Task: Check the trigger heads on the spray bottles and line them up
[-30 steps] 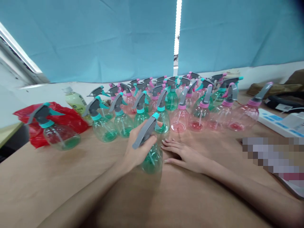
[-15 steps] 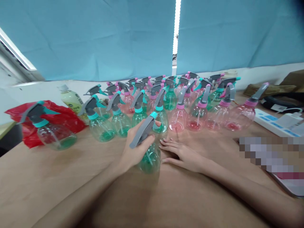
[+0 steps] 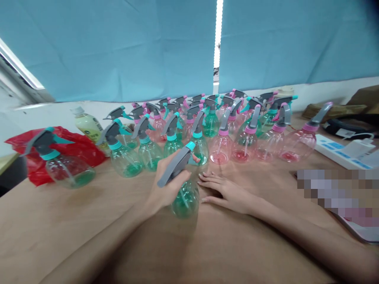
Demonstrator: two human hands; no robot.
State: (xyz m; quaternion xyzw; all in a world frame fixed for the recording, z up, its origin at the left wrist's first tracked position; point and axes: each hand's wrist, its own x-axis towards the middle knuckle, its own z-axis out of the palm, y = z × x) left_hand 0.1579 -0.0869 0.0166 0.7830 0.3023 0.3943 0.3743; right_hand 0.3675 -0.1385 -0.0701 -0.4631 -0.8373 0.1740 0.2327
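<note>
Fingers wrapped round its neck, my left hand [image 3: 166,183] grips a clear green spray bottle [image 3: 186,201] with a grey trigger head and teal nozzle. My fingers hide the bottle's collar. To the right of it, my right hand [image 3: 222,189] lies flat on the wooden table [image 3: 237,244], fingers stretched out and holding nothing. Just beyond both hands stands a row of spray bottles: green ones such as a teal-collared bottle [image 3: 150,156] on the left, and pink ones such as a pink-collared bottle [image 3: 220,150] on the right.
Several more spray bottles crowd behind the front row. A lone green spray bottle [image 3: 71,171] stands at left before a red plastic bag [image 3: 94,150] and a yellowish labelled bottle [image 3: 89,126]. On the right are a white power strip [image 3: 334,150], a black coil [image 3: 346,124] and a pixelated flat object [image 3: 340,197].
The spray bottle's head leans slightly further left and lower in my left hand. My right hand stays flat in the same place. The view shifts only a little.
</note>
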